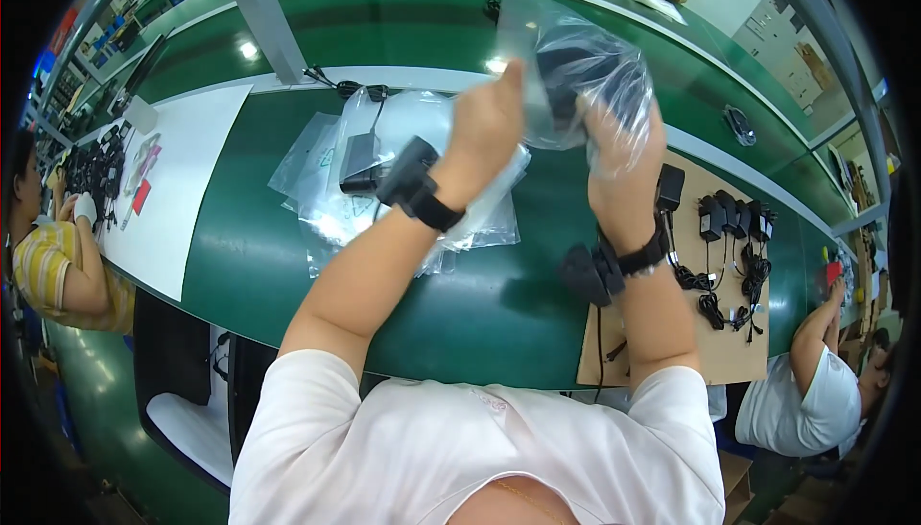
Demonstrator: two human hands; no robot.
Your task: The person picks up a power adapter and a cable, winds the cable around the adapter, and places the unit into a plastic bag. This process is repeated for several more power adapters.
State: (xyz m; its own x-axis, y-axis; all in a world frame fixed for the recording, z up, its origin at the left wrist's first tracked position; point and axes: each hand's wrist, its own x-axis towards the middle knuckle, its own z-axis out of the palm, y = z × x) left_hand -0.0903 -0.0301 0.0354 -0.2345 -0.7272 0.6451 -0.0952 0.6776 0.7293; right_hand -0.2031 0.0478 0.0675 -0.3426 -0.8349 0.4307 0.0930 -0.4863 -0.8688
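A clear plastic bag (620, 53) with a dark object (566, 62) in or behind it is raised above the far part of the bench. My right hand (619, 141) grips the bag and the dark object, film lying over its fingers. Closed at the bag's left edge, my left hand (484, 122) seems to pinch the film; its fingertips are slightly blurred. Beneath it, a black box-shaped device (361, 164) rests on a pile of flat clear bags (321, 223). Both wrists carry strapped black units.
Right of me, a cardboard sheet (686, 347) bears several black power adapters (712, 218) with coiled cables. A coiled black cable (739, 127) lies farther back. Black cables (347, 89) sit behind the bags. A grey post (251, 16) rises at the back; people work left, right and opposite.
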